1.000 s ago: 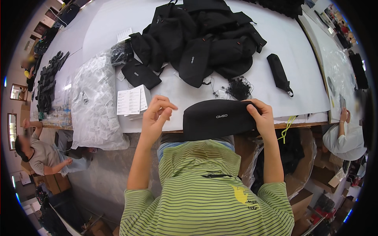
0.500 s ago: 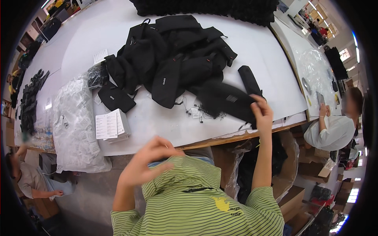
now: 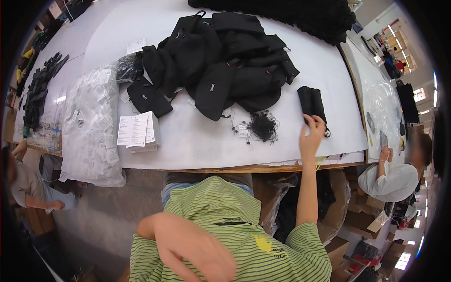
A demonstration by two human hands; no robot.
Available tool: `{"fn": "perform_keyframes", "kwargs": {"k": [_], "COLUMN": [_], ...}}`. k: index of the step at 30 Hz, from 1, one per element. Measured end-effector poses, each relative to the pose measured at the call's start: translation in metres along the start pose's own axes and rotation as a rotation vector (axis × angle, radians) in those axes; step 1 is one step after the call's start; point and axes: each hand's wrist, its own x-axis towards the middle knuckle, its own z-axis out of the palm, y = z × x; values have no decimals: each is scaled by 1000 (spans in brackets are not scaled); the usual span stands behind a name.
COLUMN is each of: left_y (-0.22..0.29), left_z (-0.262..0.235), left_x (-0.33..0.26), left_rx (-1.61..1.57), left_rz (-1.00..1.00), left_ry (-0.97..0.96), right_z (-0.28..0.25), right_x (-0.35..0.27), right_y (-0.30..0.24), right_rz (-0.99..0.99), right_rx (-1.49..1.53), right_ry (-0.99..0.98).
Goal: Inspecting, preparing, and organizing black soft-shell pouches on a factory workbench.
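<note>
Two slim black fabric pouches (image 3: 312,101) lie side by side on the white table, right of a large heap of black pouches (image 3: 211,51). My right hand (image 3: 314,131) is at their near end, fingers curled on the edge of a pouch; the fingertips are partly hidden. My left hand (image 3: 199,249) is low in front of my striped shirt, away from the table. Motion smears its fingers. A tangle of thin black strings (image 3: 263,127) lies between the heap and the table's near edge.
A stack of printed white cards (image 3: 136,131) stands left of the strings. Beside it is a big clear bag of white tags (image 3: 91,127). A dark bundle (image 3: 282,16) lies at the far edge. Open cartons (image 3: 336,197) stand below the table; people work at both sides.
My right hand has laid the black pouch beside the other one, uncovering the string tangle. My left hand has dropped down and back toward my body. The whole view has shifted slightly.
</note>
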Motion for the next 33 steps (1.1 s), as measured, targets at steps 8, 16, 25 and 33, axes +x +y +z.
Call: {"fn": "perform_keyframes", "kwargs": {"k": [8,16,25,33], "left_y": [49,34,40,60], "left_z": [-22,-39,-39,-42], "left_x": [-129,-245,-220,-186], "left_rx": [1921,2059,2251,1818], "left_rz": [-815,-1239,-1107,-1098], "left_ry": [1692,1767,1883,1862], "right_z": [42,51,-37,-35], "right_x": [-19,-14,-6,-43], "right_y": [-129,-129,-36,57], "right_rz": [-367,-297,229,567], "right_rx": [361,323,524,-16], "right_ry": [-460,-521,-487,-517]}}
